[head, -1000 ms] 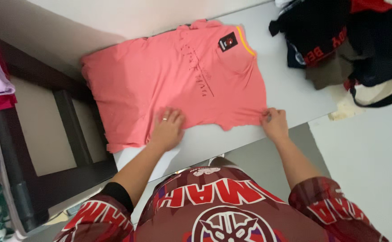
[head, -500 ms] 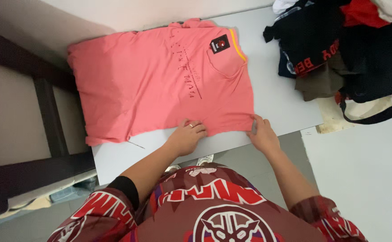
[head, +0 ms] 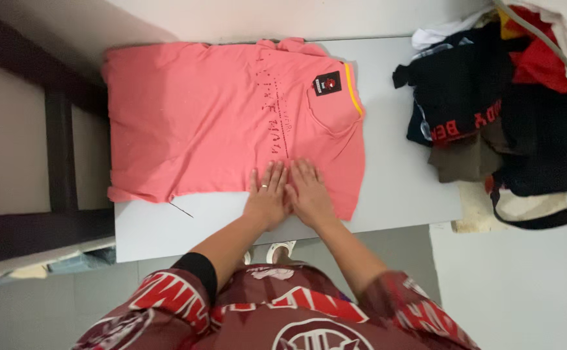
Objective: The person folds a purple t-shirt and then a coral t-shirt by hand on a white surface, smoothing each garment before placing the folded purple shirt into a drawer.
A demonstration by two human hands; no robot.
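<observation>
Red-patterned sleeves frame two bare hands pressed flat, side by side and touching, fingers spread wide: the left hand [head: 267, 196], wearing one ring, and the right hand [head: 309, 194]. Both rest on the near hem of one coral-pink shirt [head: 199, 123] spread over the grey table [head: 400, 175]. Beyond the fingers, one small black square tag [head: 327, 83] sits by a yellow collar stripe [head: 353, 97]. Further right lies one pile of dark clothes [head: 491, 110].

Soft, even indoor light, faint shadows, slight blur throughout.
</observation>
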